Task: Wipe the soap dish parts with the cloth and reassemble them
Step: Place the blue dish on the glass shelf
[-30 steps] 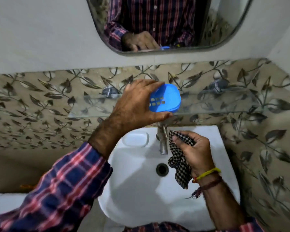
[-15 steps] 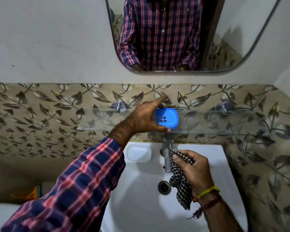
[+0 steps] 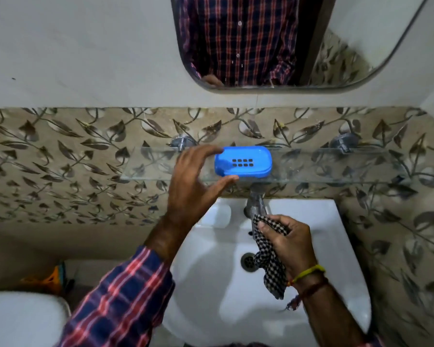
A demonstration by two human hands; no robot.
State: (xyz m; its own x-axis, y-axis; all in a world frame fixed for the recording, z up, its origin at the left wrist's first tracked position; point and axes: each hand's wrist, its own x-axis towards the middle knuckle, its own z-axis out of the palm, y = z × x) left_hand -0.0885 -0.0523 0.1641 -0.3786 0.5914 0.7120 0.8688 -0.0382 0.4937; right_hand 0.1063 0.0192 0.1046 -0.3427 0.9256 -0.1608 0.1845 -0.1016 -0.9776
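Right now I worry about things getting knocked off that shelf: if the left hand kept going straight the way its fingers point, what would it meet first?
Most likely the blue soap dish on the glass shelf. The left hand is open, fingers and thumb bracketing the dish's left end; depth is unclear, so contact may already be close.

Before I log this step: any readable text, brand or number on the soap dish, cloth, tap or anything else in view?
None: no readable text anywhere.
Blue soap dish on the glass shelf: only drain holes, no lettering.
Checked cloth: pattern only.
Tap and basin: no visible marking.
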